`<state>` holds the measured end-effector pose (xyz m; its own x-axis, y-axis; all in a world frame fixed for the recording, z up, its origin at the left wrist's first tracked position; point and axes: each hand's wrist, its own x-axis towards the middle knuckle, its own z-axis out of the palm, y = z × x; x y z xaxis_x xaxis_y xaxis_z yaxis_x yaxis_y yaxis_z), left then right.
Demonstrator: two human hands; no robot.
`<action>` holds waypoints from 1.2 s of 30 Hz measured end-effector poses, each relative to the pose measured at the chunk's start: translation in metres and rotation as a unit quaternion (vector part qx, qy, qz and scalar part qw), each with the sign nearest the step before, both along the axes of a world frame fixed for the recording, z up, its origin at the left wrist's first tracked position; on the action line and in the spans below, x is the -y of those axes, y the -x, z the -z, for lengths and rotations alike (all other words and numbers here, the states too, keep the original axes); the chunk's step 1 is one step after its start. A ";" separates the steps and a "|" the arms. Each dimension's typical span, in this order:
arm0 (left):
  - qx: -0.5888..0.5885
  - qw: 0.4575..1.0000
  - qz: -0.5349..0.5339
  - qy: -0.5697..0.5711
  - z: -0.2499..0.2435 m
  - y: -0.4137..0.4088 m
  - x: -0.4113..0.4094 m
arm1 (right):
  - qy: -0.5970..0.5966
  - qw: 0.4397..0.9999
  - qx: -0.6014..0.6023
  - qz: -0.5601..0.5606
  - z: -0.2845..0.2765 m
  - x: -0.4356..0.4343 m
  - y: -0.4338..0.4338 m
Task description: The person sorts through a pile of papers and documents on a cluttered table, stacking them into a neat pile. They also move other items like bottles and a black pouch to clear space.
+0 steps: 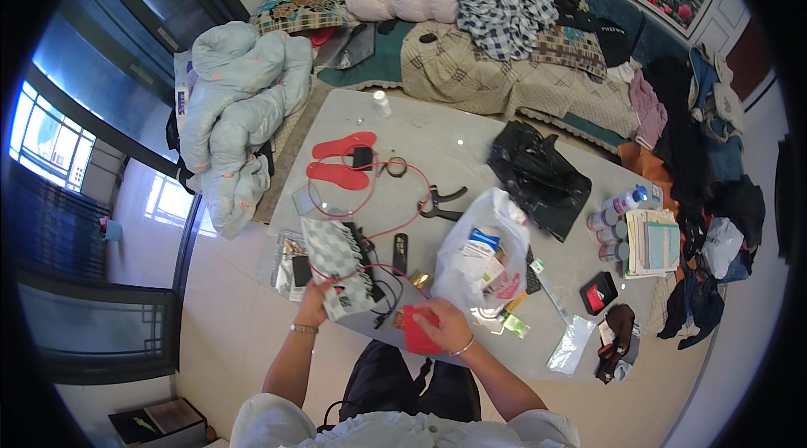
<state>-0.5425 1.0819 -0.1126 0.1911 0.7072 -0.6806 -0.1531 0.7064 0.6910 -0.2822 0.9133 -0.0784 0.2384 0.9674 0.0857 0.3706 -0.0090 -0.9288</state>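
At the table's near left edge, my left hand [314, 302] grips the lower corner of a grey-and-white checkered cloth item [337, 259] with black lettering. My right hand [446, 324] lies on a red packet [418, 337] at the near edge, thumb on top and fingers partly hidden; whether it grips the packet is unclear. Between the hands are a black cable [392, 297] and a small gold-coloured item [420, 278]. A red cord [430, 196] loops across the table and over the checkered item. A black remote control [400, 252] lies just beyond.
Red insoles [340, 176], a black clamp-like tool [444, 203] and a white bottle [381, 104] lie farther back. A white plastic bag [504, 227] with boxes stands right of centre, a black plastic bag [539, 174] behind it. Jars [611, 233] and stacked papers [652, 243] sit at right.
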 end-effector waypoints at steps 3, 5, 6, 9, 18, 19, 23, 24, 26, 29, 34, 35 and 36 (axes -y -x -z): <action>0.119 0.992 0.017 0.033 0.030 0.017 0.013 | 0.076 0.994 -0.047 0.067 0.017 -0.042 0.033; 0.140 0.988 0.057 0.013 0.054 0.021 0.023 | 0.078 0.994 -0.013 0.077 0.019 -0.069 0.043; 0.100 0.988 0.120 -0.017 0.065 0.022 0.027 | 0.053 0.996 0.021 0.072 0.031 -0.085 0.043; -0.057 0.971 0.228 -0.031 0.117 0.041 0.049 | 0.094 0.993 0.048 0.051 0.020 -0.162 0.055; -0.049 0.951 0.304 -0.002 0.068 0.141 0.037 | 0.115 0.904 0.403 -0.083 0.132 -0.408 0.088; -0.055 0.953 0.297 0.000 0.062 0.153 0.033 | 0.134 0.886 0.436 -0.079 0.138 -0.423 0.095; -0.062 0.982 0.176 0.039 0.063 0.184 0.035 | 0.286 0.836 0.466 -0.041 0.150 -0.452 0.116; -0.064 0.982 0.168 0.056 0.062 0.187 0.035 | 0.293 0.842 0.452 -0.036 0.134 -0.451 0.124; -0.061 0.981 0.164 0.084 0.062 0.185 0.032 | 0.323 0.832 0.447 -0.058 0.118 -0.447 0.121; -0.058 0.976 0.199 0.068 0.074 0.185 0.032 | 0.348 0.783 0.488 -0.168 0.102 -0.445 0.113; -0.034 0.982 0.164 0.084 0.075 0.186 0.019 | 0.375 0.647 0.584 -0.316 0.030 -0.456 0.089; -0.038 0.982 0.164 0.090 0.076 0.188 0.019 | 0.371 0.637 0.599 -0.313 0.014 -0.465 0.086; -0.045 0.980 0.176 0.084 0.075 0.189 0.019 | 0.368 0.626 0.614 -0.310 0.005 -0.478 0.080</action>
<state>-0.7314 1.0630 -0.1872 0.3378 0.4837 -0.8074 0.1769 0.8099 0.5592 -0.3625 1.3912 -0.0830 -0.0101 0.7270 -0.6865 0.9450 0.2314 0.2312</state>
